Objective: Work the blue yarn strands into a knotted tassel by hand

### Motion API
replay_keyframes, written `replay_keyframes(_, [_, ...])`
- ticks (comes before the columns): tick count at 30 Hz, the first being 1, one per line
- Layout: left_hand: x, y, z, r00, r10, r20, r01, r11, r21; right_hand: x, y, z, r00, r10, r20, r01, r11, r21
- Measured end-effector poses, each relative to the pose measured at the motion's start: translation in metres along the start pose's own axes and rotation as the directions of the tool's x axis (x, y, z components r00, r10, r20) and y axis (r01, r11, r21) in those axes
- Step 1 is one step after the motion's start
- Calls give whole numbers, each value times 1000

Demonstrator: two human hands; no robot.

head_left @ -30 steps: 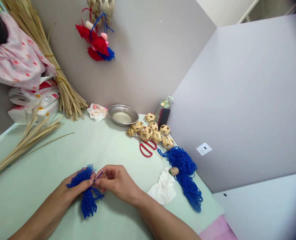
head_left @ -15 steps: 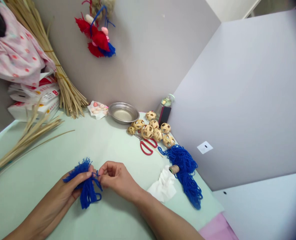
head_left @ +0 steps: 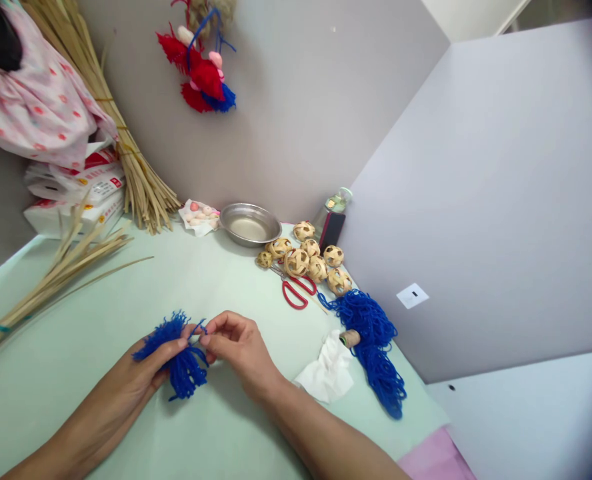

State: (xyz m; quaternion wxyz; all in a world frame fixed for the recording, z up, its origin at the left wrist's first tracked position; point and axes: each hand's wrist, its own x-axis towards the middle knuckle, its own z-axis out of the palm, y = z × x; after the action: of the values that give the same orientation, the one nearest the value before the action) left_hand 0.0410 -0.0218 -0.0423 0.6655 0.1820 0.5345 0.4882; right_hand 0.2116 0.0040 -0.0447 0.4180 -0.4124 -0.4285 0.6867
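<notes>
A bundle of blue yarn (head_left: pixel 186 373), gathered at its middle with frayed ends on both sides, is held above the table. My left hand (head_left: pixel 151 360) is closed round that middle, its thumb pressed on top. Close beside it, my right hand (head_left: pixel 239 347) is closed in a pinch at a thin strand of blue yarn (head_left: pixel 201 327) that comes from the bundle. The exact spot between the right fingertips is partly hidden.
Red-handled scissors (head_left: pixel 296 293) lie by several woven strip balls (head_left: pixel 296 263). Behind stands a metal bowl (head_left: pixel 250 225). To the right are a blue yarn skein (head_left: pixel 376 360), a thread spool (head_left: pixel 350 339) and a crumpled tissue (head_left: pixel 326 370). Dried strips (head_left: pixel 51 280) lie left.
My right hand has risen slightly, turning a little with the strand. The bundle's lower ends have swung up and fanned out. The whole view has shifted slightly.
</notes>
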Motion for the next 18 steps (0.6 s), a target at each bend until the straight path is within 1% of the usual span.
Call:
replay_keyframes(2, [-2, 1, 2, 1000, -22, 12, 22, 1000, 7, -1, 0, 2, 1000, -11, -10, 11, 998, 60])
replay_keyframes(4, [-3, 2, 3, 999, -34, 24, 33, 999, 25, -2, -1, 4, 1000, -5, 17, 2, 988, 155])
replay_keyframes(6, [-3, 2, 2, 999, -35, 30, 33, 998, 50, -3, -4, 4, 998, 23, 58, -37, 968, 248])
replay_keyframes(8, [-1, 0, 0, 1000, -26, 17, 24, 998, 64, -2, -7, 3, 996, 62, 71, -79, 958, 277])
replay_keyframes(10, [3, -4, -4, 1000, -9, 9, 8, 998, 67, -1, -9, 1, 994, 91, 60, -102, 969, 224])
replay_keyframes(12, [7, -9, -9, 998, 12, 67, -18, 996, 93, -1, -9, -1, 993, 103, 63, -110, 988, 109])
replay_keyframes(15, [11, -15, -14, 982, 56, 179, -89, 980, 180, -2, -9, -2, 988, 112, 105, -106, 992, -63])
replay_keyframes(18, [11, -15, -16, 978, 78, 194, -122, 965, 230, -3, -9, -2, 987, 94, 134, -77, 989, -127])
